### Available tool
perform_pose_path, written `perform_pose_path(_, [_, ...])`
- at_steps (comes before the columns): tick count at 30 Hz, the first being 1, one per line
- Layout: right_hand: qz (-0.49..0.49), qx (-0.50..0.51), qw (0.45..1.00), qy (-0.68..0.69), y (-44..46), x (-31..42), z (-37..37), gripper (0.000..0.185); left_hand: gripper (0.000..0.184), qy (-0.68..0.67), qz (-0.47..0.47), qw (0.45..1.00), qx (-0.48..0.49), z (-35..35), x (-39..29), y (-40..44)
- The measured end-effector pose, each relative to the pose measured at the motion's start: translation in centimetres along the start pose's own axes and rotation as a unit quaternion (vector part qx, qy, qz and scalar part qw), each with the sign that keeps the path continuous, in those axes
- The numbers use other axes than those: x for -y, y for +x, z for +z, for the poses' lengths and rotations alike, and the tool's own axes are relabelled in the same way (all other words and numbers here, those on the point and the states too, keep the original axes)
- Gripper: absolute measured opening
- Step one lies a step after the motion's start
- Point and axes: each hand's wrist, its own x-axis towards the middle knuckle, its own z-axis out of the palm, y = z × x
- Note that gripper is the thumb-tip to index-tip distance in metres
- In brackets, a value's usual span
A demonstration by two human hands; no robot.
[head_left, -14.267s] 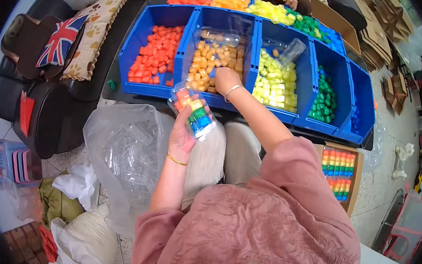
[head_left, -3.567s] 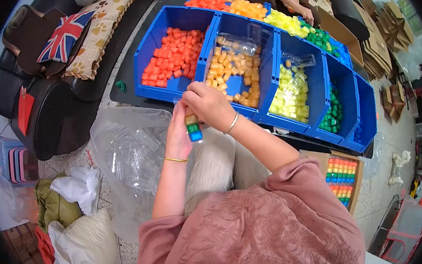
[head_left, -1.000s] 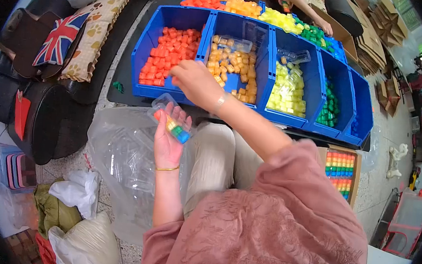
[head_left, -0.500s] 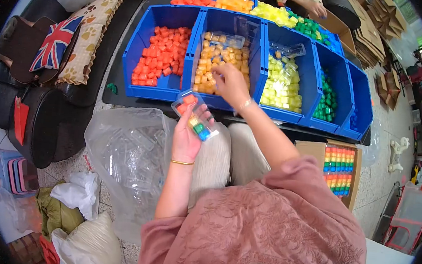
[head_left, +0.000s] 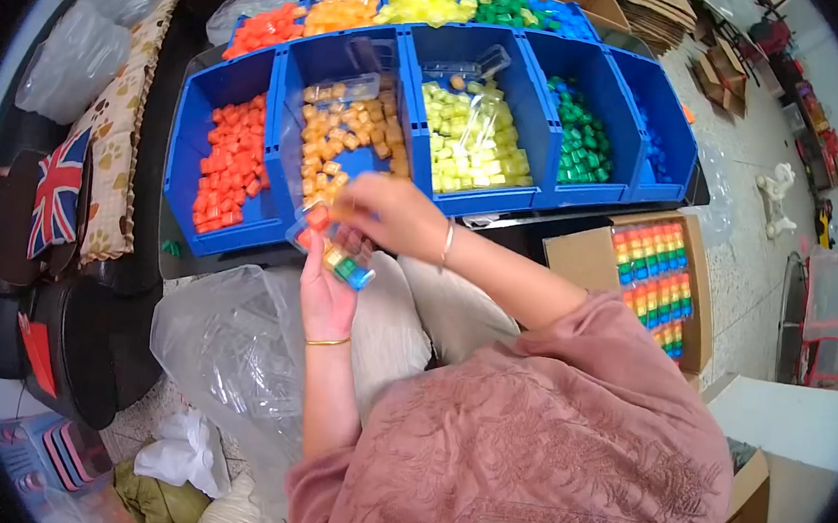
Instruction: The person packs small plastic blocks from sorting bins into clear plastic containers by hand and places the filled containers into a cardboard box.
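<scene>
My left hand [head_left: 329, 291] is closed around a small clear plastic case [head_left: 347, 266] with red, yellow, green and blue cubes inside. Right above the case is my right hand [head_left: 378, 212], its fingers bent together over the red end; whatever they grip is blurred and hidden. Behind both hands stands a blue bin of orange cubes [head_left: 335, 135], with part of its blue floor showing. To its left is a bin of red cubes [head_left: 233, 161]. On its right are bins of yellow cubes [head_left: 474, 147], green cubes [head_left: 581, 141] and blue cubes [head_left: 656, 155].
A large clear bag of empty cases [head_left: 242, 346] lies left of my legs. An open cardboard box [head_left: 698, 316] holds rows of filled cases at the right. More bins of cubes [head_left: 426, 6] stand behind the front row. A flag cushion [head_left: 59, 192] is at the left.
My right hand has come from the orange bin down to the case in my left hand. The case sits lower and further left. The view has turned, showing more of the right side.
</scene>
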Motion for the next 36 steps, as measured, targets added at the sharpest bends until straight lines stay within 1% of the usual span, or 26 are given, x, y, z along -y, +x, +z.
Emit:
perform_pose_path(1, [-0.022,0.048,0.998,-0.022,-0.9,0.5,-0.5,0.012,0.036,0.001,-0.005,1.0,0.002,1.1,0.7,0.0])
perform_pose_path(2, [-0.017,0.045,0.999,-0.025,-1.5,0.3,-1.1,0.012,0.036,0.032,-0.007,0.999,0.001,1.8,1.4,0.0])
perform_pose_path(3, [-0.058,0.035,0.995,-0.071,-2.1,0.2,-1.6,0.013,0.036,0.064,-0.01,0.998,-0.001,2.2,2.1,0.0])
perform_pose_path(4, [-0.099,0.026,0.988,-0.117,-2.6,0.1,-2.2,0.014,0.036,0.054,-0.025,0.998,-0.005,1.9,3.0,0.4])
perform_pose_path(5, [-0.097,0.024,0.988,-0.118,-2.9,-0.4,-3.1,0.014,0.036,0.056,-0.028,0.998,-0.003,2.0,3.7,0.5])
perform_pose_path(7, [-0.074,0.053,0.986,-0.141,-3.4,-1.9,-5.8,0.009,0.036,0.027,-0.073,0.997,0.03,2.2,4.8,0.4])
perform_pose_path(8, [-0.04,0.012,0.971,-0.233,-4.1,-4.4,-7.1,0.01,0.034,0.004,-0.09,0.996,0.028,2.2,5.0,0.5])
perform_pose_path(9, [-0.008,-0.029,0.946,-0.324,-4.6,-6.9,-8.6,0.013,0.034,0.003,-0.092,0.995,0.029,2.3,5.2,0.6])
perform_pose_path(10, [0.046,0.031,0.904,-0.425,-4.5,-7.3,-10.7,0.012,0.036,0.001,-0.097,0.995,0.029,2.3,5.3,0.7])
perform_pose_path(11, [0.1,0.091,0.845,-0.517,-4.4,-7.6,-12.3,0.011,0.037,0.0,-0.103,0.994,0.03,2.4,5.4,0.8])
perform_pose_path(12, [0.1,0.089,0.845,-0.517,-4.7,-8.9,-13.1,0.011,0.036,0.006,-0.105,0.994,0.028,3.0,5.7,0.6])
perform_pose_path(14, [0.065,0.175,0.765,-0.616,-5.8,-12.3,-13.1,0.007,0.036,0.007,-0.113,0.993,0.038,3.6,6.5,0.6])
perform_pose_path(15, [0.065,0.172,0.765,-0.617,-5.8,-12.7,-13.1,0.007,0.035,0.005,-0.122,0.991,0.048,3.9,6.9,0.7])
perform_pose_path(17, [0.07,0.208,0.736,-0.64,-6.2,-13.5,-13.0,0.009,0.035,0.016,-0.128,0.991,0.044,4.4,7.5,0.8])
perform_pose_path(21, [0.11,0.208,0.753,-0.614,-4.9,-13.0,-13.2,0.011,0.033,0.038,-0.138,0.988,0.055,4.6,8.6,1.3])
perform_pose_path(23, [0.127,0.205,0.752,-0.614,-4.4,-13.0,-13.0,0.01,0.032,0.046,-0.146,0.986,0.061,4.9,8.9,1.6])
perform_pose_path(25, [0.102,0.176,0.754,-0.625,-3.9,-11.3,-13.6,0.014,0.036,0.038,-0.146,0.987,0.053,5.3,9.0,1.7])
perform_pose_path(26, [0.078,0.101,0.8,-0.586,-4.2,-10.1,-14.2,0.011,0.037,0.051,-0.138,0.988,0.041,5.4,9.1,1.8])
perform_pose_path(27, [0.08,0.1,0.8,-0.586,-4.6,-8.6,-14.5,0.011,0.037,0.052,-0.14,0.988,0.041,5.4,9.3,2.1])
perform_pose_path(28, [0.043,0.006,0.91,-0.413,-5.2,-7.0,-14.7,0.01,0.038,0.049,-0.141,0.988,0.034,5.2,9.5,2.5])
perform_pose_path(29, [0.002,-0.091,0.972,-0.218,-6.1,-5.6,-14.6,0.011,0.038,0.045,-0.143,0.988,0.029,5.2,9.7,2.9])
perform_pose_path(31, [0.046,-0.049,0.992,-0.104,-8.4,-3.2,-13.8,0.015,0.039,0.047,-0.154,0.986,0.032,6.2,10.3,3.1])
perform_pose_path(32, [0.017,-0.002,0.994,-0.109,-9.0,-2.3,-13.8,0.015,0.038,0.054,-0.156,0.985,0.051,6.6,10.7,3.2])
perform_pose_path(33, [-0.042,-0.017,0.989,-0.142,-9.4,-2.6,-13.2,0.014,0.037,0.059,-0.159,0.983,0.071,7.1,11.3,3.2])
perform_pose_path(35, [-0.042,-0.057,0.972,-0.225,-10.5,-2.5,-13.4,0.014,0.037,0.085,-0.17,0.979,0.074,7.9,12.4,3.0])
perform_pose_path(36, [-0.04,-0.059,0.971,-0.227,-10.9,-2.8,-13.9,0.014,0.037,0.088,-0.177,0.977,0.079,8.0,12.8,3.2])
